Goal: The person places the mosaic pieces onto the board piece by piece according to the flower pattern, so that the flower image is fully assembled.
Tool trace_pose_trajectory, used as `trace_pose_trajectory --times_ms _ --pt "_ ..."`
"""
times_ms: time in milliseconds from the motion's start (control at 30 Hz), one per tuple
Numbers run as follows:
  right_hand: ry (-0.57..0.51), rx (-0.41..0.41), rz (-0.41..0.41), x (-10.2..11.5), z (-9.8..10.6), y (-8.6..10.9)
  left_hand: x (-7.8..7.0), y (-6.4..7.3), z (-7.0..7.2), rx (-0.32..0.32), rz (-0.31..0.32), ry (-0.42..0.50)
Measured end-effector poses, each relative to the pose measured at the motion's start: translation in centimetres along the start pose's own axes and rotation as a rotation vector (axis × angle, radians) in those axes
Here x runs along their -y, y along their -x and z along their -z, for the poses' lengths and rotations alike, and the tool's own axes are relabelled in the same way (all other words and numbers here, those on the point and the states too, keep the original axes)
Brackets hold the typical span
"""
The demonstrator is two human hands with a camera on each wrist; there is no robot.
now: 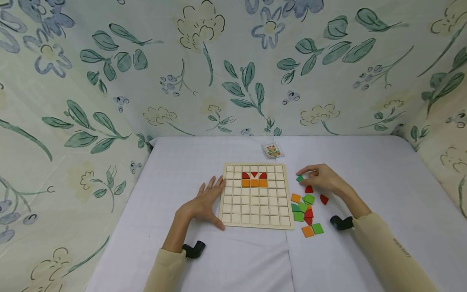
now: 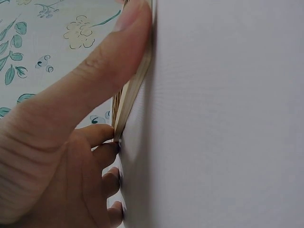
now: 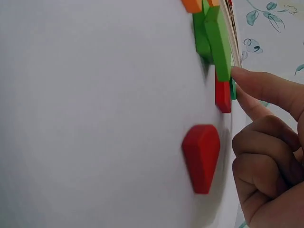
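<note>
A square wooden grid board (image 1: pixel 255 207) lies on the white table. Near its top sit several pieces: red ones flank a red triangle (image 1: pixel 254 174), and a row of orange squares (image 1: pixel 254 183) lies below them. My left hand (image 1: pixel 204 205) is spread along the board's left side; its thumb (image 2: pixel 102 61) touches the edge near the lower left corner. Right of the board, my right hand (image 1: pixel 322 178) pinches a small green piece (image 1: pixel 300 178) between thumb and index finger. In the right wrist view, that green piece (image 3: pixel 233 89) is mostly hidden behind other pieces.
Loose green, red and orange pieces (image 1: pixel 298 216) lie beside the board's right edge, some overlapping. A red rounded piece (image 1: pixel 324 199) lies apart, under the right wrist. A patterned card (image 1: pixel 273 150) rests behind the board. Floral cloth (image 1: pixel 233 81) hangs behind the table.
</note>
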State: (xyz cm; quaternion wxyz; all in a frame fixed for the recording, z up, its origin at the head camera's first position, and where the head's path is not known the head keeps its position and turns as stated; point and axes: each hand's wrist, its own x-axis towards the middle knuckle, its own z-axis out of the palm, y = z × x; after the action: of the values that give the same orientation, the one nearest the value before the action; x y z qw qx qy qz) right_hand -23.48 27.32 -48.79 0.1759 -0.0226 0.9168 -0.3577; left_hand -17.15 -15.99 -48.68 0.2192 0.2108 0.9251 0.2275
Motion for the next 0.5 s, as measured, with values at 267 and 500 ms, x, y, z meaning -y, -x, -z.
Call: trace_pose_trajectory --times_ms 267,500 --pt "-0.014 0.018 0.005 -1.7 1.1 0.5 -0.2 -0.1 0.1 0.003 -0.012 -0.003" --pt "0.008 -0.006 0.039 -1.6 0.8 0.2 -0.2 0.0 0.1 0.002 -0.014 0.005"
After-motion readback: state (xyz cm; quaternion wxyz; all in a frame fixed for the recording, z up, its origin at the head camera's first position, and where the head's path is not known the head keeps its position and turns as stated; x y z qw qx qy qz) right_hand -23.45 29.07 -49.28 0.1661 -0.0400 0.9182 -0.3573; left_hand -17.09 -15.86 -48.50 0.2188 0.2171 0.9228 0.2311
